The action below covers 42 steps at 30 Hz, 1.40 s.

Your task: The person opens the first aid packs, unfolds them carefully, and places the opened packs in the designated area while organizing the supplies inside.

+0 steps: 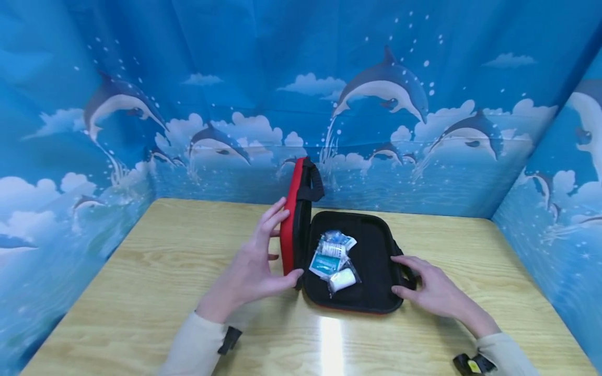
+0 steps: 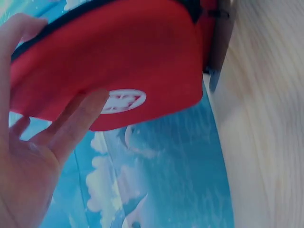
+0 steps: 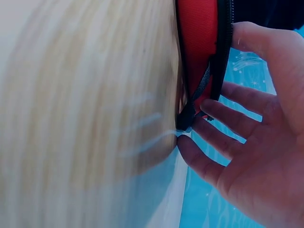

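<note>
A first-aid case with a red shell and black lining lies unfolded on the table. Its lid [image 1: 288, 230] stands nearly upright on the left, and the black base [image 1: 373, 261] lies flat. My left hand [image 1: 256, 269] holds the lid, its thumb at the near rim and its fingers along the red outside; a white oval mark [image 2: 124, 101] shows there. My right hand [image 1: 430, 284] grips the base's right side, thumb on the zipped edge [image 3: 223, 52]. Inside the base are a white bandage roll [image 1: 342, 280] in clear wrap, a teal-and-white packet [image 1: 324, 264] and other wrapped pieces [image 1: 335, 243].
The wooden table [image 1: 197, 235] extends around the case. A blue dolphin-print curtain [image 1: 263, 83] hangs behind it and at both sides. A black carry handle [image 1: 316, 183] sticks out from the lid's far end.
</note>
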Tool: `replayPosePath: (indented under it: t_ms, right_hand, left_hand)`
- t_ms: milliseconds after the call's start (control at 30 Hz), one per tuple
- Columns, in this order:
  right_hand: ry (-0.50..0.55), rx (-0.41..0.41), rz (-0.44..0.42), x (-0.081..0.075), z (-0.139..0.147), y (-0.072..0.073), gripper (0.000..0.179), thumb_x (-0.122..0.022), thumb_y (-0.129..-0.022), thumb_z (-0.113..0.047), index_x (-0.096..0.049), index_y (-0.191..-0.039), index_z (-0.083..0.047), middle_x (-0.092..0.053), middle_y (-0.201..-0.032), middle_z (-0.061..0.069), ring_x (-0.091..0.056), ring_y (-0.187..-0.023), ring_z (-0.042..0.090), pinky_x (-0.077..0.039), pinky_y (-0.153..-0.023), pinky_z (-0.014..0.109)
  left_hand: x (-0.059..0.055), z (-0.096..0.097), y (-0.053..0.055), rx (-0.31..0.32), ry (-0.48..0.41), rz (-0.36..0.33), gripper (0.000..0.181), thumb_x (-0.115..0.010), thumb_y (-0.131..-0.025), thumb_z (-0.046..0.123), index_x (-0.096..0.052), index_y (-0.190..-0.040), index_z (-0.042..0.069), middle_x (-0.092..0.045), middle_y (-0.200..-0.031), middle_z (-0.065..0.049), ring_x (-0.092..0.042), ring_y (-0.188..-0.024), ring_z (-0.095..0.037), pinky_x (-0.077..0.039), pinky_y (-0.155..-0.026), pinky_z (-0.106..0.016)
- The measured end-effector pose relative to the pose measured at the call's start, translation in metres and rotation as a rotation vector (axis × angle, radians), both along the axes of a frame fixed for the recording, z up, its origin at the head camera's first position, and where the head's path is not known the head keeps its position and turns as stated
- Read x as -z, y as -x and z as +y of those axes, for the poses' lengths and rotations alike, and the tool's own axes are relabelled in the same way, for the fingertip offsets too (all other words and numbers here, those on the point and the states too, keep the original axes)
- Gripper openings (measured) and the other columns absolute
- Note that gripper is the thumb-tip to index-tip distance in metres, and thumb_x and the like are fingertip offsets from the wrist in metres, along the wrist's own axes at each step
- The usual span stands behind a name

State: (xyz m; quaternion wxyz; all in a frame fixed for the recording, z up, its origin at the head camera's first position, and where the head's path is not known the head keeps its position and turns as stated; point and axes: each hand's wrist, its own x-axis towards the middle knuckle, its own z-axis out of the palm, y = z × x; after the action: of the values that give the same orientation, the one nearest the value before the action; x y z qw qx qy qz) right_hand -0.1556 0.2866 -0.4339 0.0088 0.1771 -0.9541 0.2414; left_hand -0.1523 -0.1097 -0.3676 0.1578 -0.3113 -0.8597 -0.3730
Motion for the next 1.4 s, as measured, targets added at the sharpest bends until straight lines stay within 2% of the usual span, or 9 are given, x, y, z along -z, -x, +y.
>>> replayPosePath:
  t_ms: [133,267,367,500,600,800,1000,1200,1400]
  right_hand:
    - [0.012,0.009,-0.008,0.0,0.005,-0.001,0.065,-0.079,-0.088,-0.039,-0.057,-0.144,-0.015,-0.062,-0.141,0.014,-0.05,-0.072,0.005,-0.046,-0.076,0.029]
    - [0.012,0.025,-0.029,0.002,0.011,-0.002,0.067,-0.079,-0.088,-0.041,-0.056,-0.145,-0.015,-0.061,-0.142,0.015,-0.058,-0.086,0.011,-0.049,-0.08,0.034]
    - [0.013,0.041,-0.04,0.002,0.018,-0.003,0.068,-0.079,-0.088,-0.042,-0.055,-0.146,-0.015,-0.061,-0.142,0.015,-0.058,-0.086,0.013,-0.049,-0.081,0.035]
    - [0.018,0.053,-0.033,0.001,0.027,-0.005,0.066,-0.079,-0.089,-0.04,-0.056,-0.145,-0.015,-0.062,-0.142,0.016,-0.066,-0.095,0.022,-0.051,-0.082,0.036]
    - [0.025,0.059,-0.033,0.0,0.034,-0.006,0.065,-0.079,-0.089,-0.039,-0.056,-0.145,-0.014,-0.061,-0.142,0.018,-0.067,-0.105,0.03,-0.052,-0.082,0.037]
    - [0.023,0.076,-0.041,0.001,0.044,-0.007,0.065,-0.08,-0.088,-0.039,-0.057,-0.145,-0.017,-0.062,-0.141,0.016,-0.057,-0.082,0.011,-0.047,-0.076,0.025]
    - [0.048,0.083,-0.077,0.001,0.052,-0.008,0.066,-0.08,-0.089,-0.038,-0.055,-0.146,-0.016,-0.058,-0.146,0.021,-0.066,-0.117,0.041,-0.057,-0.087,0.038]
    - [0.07,0.066,-0.099,0.001,0.058,-0.009,0.068,-0.079,-0.09,-0.037,-0.052,-0.149,-0.014,-0.053,-0.149,0.025,-0.061,-0.119,0.054,-0.053,-0.093,0.061]
    - [0.033,0.054,-0.142,0.0,0.063,-0.01,0.08,-0.08,-0.087,-0.044,-0.044,-0.155,-0.019,-0.048,-0.153,0.028,-0.059,-0.12,0.057,-0.053,-0.092,0.059]
  left_hand:
    - [-0.003,-0.011,0.001,0.0,0.048,0.036,0.117,-0.096,-0.071,0.026,-0.021,-0.16,0.024,-0.022,-0.171,0.002,-0.063,-0.126,-0.025,-0.063,-0.078,-0.031]
    - [-0.005,-0.024,0.001,-0.063,0.111,0.083,0.118,-0.098,-0.066,0.032,-0.028,-0.16,0.021,-0.033,-0.165,-0.002,-0.057,-0.133,-0.022,-0.061,-0.092,-0.037]
    - [-0.006,-0.033,0.001,-0.111,0.138,0.099,0.122,-0.1,-0.063,0.033,-0.028,-0.161,0.02,-0.041,-0.159,-0.005,-0.052,-0.137,-0.023,-0.056,-0.103,-0.043]
    - [-0.005,-0.042,0.001,-0.156,0.163,0.087,0.13,-0.1,-0.062,0.035,-0.02,-0.164,0.019,-0.05,-0.15,-0.01,-0.053,-0.133,-0.025,-0.054,-0.104,-0.047]
    - [-0.003,-0.047,0.0,-0.187,0.185,0.027,0.132,-0.099,-0.062,0.039,-0.019,-0.165,0.021,-0.052,-0.143,-0.009,-0.055,-0.128,-0.025,-0.057,-0.1,-0.046]
    - [0.007,-0.053,-0.004,-0.235,0.191,-0.096,0.116,-0.099,-0.062,0.041,-0.039,-0.158,0.017,-0.052,-0.131,-0.008,-0.057,-0.114,-0.024,-0.058,-0.089,-0.044]
    - [0.016,-0.058,-0.007,-0.278,0.172,-0.226,0.113,-0.097,-0.064,0.045,-0.04,-0.157,0.015,-0.056,-0.13,-0.005,-0.059,-0.116,-0.026,-0.056,-0.093,-0.049]
    - [0.023,-0.065,-0.007,-0.31,0.182,-0.385,0.112,-0.095,-0.065,0.046,-0.039,-0.157,0.016,-0.058,-0.129,-0.004,-0.063,-0.112,-0.024,-0.054,-0.093,-0.05]
    - [0.033,-0.073,-0.003,-0.28,0.159,-0.54,0.114,-0.096,-0.064,0.044,-0.037,-0.157,0.013,-0.058,-0.127,-0.007,-0.065,-0.105,-0.019,-0.055,-0.088,-0.041]
